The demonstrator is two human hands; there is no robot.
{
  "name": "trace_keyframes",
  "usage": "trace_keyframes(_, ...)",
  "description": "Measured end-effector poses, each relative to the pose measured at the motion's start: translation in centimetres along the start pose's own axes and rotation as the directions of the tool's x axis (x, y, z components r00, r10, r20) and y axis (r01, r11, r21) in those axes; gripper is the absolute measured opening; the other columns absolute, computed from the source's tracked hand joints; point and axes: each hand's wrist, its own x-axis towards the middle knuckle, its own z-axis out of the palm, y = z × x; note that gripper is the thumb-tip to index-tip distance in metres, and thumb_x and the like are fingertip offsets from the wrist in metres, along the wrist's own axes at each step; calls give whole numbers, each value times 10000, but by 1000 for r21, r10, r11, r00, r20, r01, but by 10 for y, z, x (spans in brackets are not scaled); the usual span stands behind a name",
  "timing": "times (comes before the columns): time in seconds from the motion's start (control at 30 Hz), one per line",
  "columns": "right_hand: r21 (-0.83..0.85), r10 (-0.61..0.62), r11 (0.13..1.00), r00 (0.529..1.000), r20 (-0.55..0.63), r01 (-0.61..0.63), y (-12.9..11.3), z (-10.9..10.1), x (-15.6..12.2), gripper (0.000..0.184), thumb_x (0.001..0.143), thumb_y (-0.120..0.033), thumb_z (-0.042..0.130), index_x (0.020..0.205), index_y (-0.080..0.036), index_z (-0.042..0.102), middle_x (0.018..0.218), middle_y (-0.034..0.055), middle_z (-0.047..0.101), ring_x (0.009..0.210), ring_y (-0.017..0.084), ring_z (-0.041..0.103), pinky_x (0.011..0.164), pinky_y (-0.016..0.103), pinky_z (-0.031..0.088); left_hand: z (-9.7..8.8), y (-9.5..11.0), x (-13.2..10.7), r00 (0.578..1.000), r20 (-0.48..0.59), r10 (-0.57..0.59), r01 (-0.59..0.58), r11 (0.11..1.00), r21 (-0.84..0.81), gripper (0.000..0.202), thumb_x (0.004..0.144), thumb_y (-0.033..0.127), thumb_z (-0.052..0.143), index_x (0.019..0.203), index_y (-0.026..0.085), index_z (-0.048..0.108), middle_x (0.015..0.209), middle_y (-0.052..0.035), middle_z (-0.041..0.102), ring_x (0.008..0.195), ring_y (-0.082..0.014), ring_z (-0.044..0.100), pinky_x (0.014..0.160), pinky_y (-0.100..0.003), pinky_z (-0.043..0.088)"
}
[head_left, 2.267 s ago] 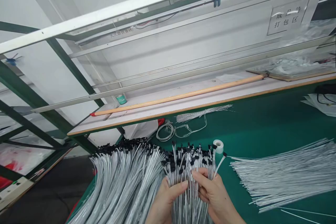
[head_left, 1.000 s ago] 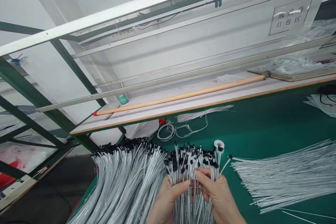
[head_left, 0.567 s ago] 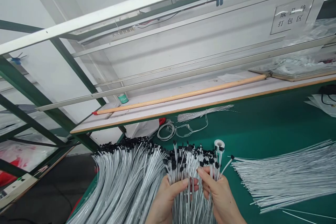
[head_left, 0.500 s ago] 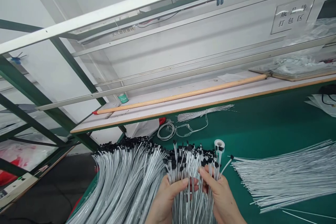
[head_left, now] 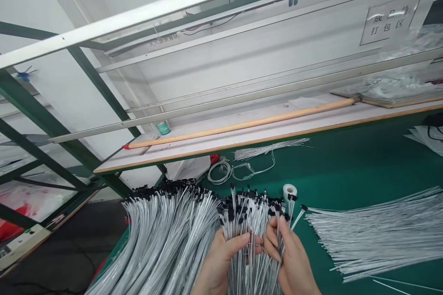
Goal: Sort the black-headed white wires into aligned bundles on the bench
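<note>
A bundle of thin white wires with black connector tips [head_left: 247, 214] stands fanned upward at the bottom centre. My left hand [head_left: 221, 262] is wrapped round its left side, thumb across the front. My right hand [head_left: 290, 258] grips the right side, its fingers curled among the wires just below the black tips. One wire with a black tip [head_left: 300, 212] sticks out to the right. A large heap of the same wires [head_left: 162, 235] lies to the left of my hands on the green table [head_left: 346, 166].
A spread of plain white wires [head_left: 377, 233] lies to the right. A small white tape roll [head_left: 290, 190] stands behind the bundle, with coiled cable [head_left: 221, 172] farther back. A wooden pole [head_left: 242, 124] and a green tin [head_left: 161, 127] rest on the raised shelf.
My right hand has shifted its fingers up toward the black tips and curled tighter into the wires. The left hand keeps its grip; the view has barely shifted.
</note>
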Motion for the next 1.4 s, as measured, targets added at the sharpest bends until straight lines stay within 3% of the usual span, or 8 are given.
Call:
trace_keyframes(0.33, -188, -27, 982, 970, -243, -20, -3, 28, 1, 416, 472, -450, 788, 694, -195, 544, 415, -76, 436, 371, 100, 406, 346, 227, 350, 5, 1, 3, 986, 163, 37, -39, 999, 12, 388, 584, 326, 731, 895, 101, 676, 674, -96, 683, 610, -191, 603, 476, -227, 361)
trace_keyframes(0.6, -156, 18, 987, 981, -191, -49, -5, 15, 2, 380, 513, -433, 782, 596, -216, 481, 408, -105, 273, 387, 71, 262, 406, 238, 320, 5, 2, -1, 995, 60, 84, -83, 996, -12, 296, 581, 271, 735, 833, 125, 680, 701, -76, 695, 630, -201, 614, 576, -283, 441)
trace_keyframes(0.77, -215, 15, 975, 987, -157, -49, -4, 2, 2, 334, 620, -486, 693, 547, -222, 501, 542, -14, 486, 505, 137, 425, 484, 274, 367, 2, 2, -1, 999, -24, -24, 24, 1000, -5, 301, 598, 282, 726, 833, 117, 637, 751, -103, 707, 683, -241, 650, 568, -295, 453)
trace_keyframes(0.87, -192, 52, 979, 997, -51, -61, -4, -2, 3, 393, 671, -531, 630, 498, -213, 476, 448, -39, 392, 429, 101, 332, 447, 262, 341, 2, 2, -2, 998, -48, -35, 35, 999, -17, 324, 591, 279, 736, 854, 128, 620, 798, -95, 703, 676, -244, 656, 565, -298, 457)
trace_keyframes(0.97, -172, 47, 984, 998, -39, -53, -4, 1, 5, 342, 589, -488, 722, 606, -198, 541, 414, -98, 280, 375, 55, 220, 392, 231, 318, 3, 1, -2, 999, -28, -16, 15, 999, -44, 341, 578, 273, 746, 869, 151, 617, 814, -67, 693, 599, -211, 639, 526, -289, 443)
trace_keyframes(1.07, -224, 56, 972, 994, -94, -75, -3, 8, 7, 464, 451, -407, 811, 791, -167, 606, 511, -73, 440, 405, 75, 388, 388, 235, 382, 6, 0, -1, 998, 48, 39, -37, 998, -48, 334, 579, 271, 745, 867, 142, 640, 772, -64, 682, 575, -178, 607, 501, -265, 424)
trace_keyframes(1.2, -232, 75, 969, 997, -26, -79, -1, 13, 7, 389, 467, -406, 794, 687, -136, 620, 524, -20, 526, 439, 123, 491, 382, 251, 412, 4, -3, 0, 993, 88, 82, -79, 996, -40, 301, 590, 277, 737, 833, 117, 660, 699, -61, 658, 572, -161, 566, 481, -253, 406)
trace_keyframes(1.4, -163, 103, 981, 995, -1, -102, -6, 13, 3, 336, 499, -398, 788, 626, -127, 632, 421, -41, 497, 325, 41, 303, 363, 237, 371, -3, -7, 3, 997, 49, 62, -59, 997, -58, 294, 605, 269, 730, 844, 133, 626, 719, -48, 645, 579, -161, 562, 507, -279, 433)
